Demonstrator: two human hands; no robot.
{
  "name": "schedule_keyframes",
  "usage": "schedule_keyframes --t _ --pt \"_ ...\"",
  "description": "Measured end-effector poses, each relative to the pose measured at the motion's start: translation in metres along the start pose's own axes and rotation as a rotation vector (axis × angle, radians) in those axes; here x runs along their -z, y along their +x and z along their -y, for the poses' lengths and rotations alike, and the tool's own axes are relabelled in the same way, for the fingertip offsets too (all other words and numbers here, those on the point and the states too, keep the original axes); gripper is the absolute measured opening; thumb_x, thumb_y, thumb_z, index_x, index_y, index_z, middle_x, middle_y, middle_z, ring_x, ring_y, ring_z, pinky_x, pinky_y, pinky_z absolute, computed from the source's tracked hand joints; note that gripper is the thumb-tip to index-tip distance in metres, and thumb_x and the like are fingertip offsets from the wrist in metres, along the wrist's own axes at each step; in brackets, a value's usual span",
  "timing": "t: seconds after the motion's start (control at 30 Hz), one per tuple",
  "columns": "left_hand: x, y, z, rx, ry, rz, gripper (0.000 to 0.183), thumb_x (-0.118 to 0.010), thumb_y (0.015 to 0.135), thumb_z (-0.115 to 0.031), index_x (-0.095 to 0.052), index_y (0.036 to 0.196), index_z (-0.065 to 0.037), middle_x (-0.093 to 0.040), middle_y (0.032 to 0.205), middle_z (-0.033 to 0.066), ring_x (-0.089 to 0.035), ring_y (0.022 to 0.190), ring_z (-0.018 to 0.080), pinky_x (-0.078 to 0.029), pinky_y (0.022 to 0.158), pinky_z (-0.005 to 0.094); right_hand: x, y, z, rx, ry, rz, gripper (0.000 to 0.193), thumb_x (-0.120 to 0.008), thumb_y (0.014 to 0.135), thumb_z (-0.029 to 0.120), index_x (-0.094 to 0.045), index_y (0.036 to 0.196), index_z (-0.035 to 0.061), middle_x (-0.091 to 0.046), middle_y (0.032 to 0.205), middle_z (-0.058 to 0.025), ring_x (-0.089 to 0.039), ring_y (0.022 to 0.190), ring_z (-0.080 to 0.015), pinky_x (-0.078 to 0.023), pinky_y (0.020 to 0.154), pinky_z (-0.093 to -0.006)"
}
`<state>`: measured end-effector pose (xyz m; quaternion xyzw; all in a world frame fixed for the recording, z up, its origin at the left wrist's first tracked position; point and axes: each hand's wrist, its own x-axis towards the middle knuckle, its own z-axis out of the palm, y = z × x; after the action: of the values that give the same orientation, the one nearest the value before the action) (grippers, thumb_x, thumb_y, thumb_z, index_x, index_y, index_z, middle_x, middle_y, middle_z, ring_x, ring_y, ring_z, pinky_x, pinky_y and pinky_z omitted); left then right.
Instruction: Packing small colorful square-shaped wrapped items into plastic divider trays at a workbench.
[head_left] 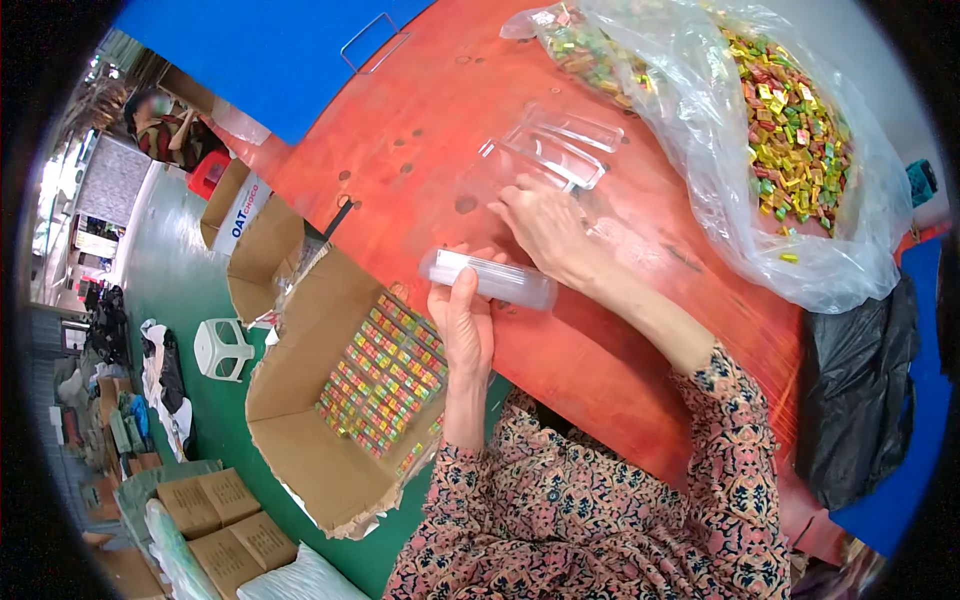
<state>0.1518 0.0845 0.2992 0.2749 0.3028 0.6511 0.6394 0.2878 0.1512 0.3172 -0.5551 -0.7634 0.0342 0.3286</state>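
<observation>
My left hand (465, 315) is closed round a long clear plastic box (500, 281), the thumb pressed along its top. Over the table, my right hand (545, 228) reaches in with its fingers drawn together. What they hold, if anything, is too transparent to make out. Just beyond those fingers several clear plastic boxes (570, 130) lie on the red table (400, 120). A large clear plastic bag (700, 150) stands at the far right, full of small wrapped pieces (795, 130) in yellow, red and green foil.
At the table's left edge an open cardboard carton (310, 440) holds rows of packs of coloured pieces (385, 375). A black plastic bag (855, 390) hangs on the right. Further left are a white stool (222, 350), closed cartons (225, 515) and a person (170, 130).
</observation>
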Motion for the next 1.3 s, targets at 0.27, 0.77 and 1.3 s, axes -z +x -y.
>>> schedule_keyframes --t 0.27,0.77,1.3 --pt "0.001 -0.001 -0.004 -0.03 0.061 0.014 0.045 -0.063 0.08 -0.014 -0.042 0.116 0.001 -0.056 0.104 0.0132 -0.055 0.094 0.0171 -0.045 0.085 0.0309 0.048 -0.026 0.028 0.086 0.675 0.33 0.024 -0.059 0.077 0.02 -0.064 0.081 -0.003 -0.06 0.071 -0.0179 -0.06 0.064 -0.0274 -0.045 0.057 -0.036" --pt "0.001 -0.005 0.001 -0.228 0.082 -0.216 0.038 -0.061 0.081 -0.011 -0.045 0.113 -0.001 -0.055 0.104 0.0116 -0.055 0.093 0.019 -0.046 0.082 0.0336 -0.003 0.004 0.032 0.209 0.027 -0.014 0.011 -0.059 0.074 0.011 -0.058 0.072 0.0001 -0.054 0.072 -0.0141 -0.057 0.065 -0.0301 -0.047 0.051 -0.0378" --pt "0.008 -0.003 -0.033 -0.382 1.257 -0.242 0.054 -0.065 0.076 -0.011 -0.04 0.121 0.008 -0.044 0.117 0.0188 -0.045 0.108 0.0296 -0.037 0.092 0.0368 0.001 0.008 -0.083 -0.055 -0.276 0.052 0.064 -0.046 0.085 0.047 -0.034 0.128 0.001 -0.024 0.136 -0.0223 -0.021 0.127 -0.0427 -0.015 0.098 -0.0638"
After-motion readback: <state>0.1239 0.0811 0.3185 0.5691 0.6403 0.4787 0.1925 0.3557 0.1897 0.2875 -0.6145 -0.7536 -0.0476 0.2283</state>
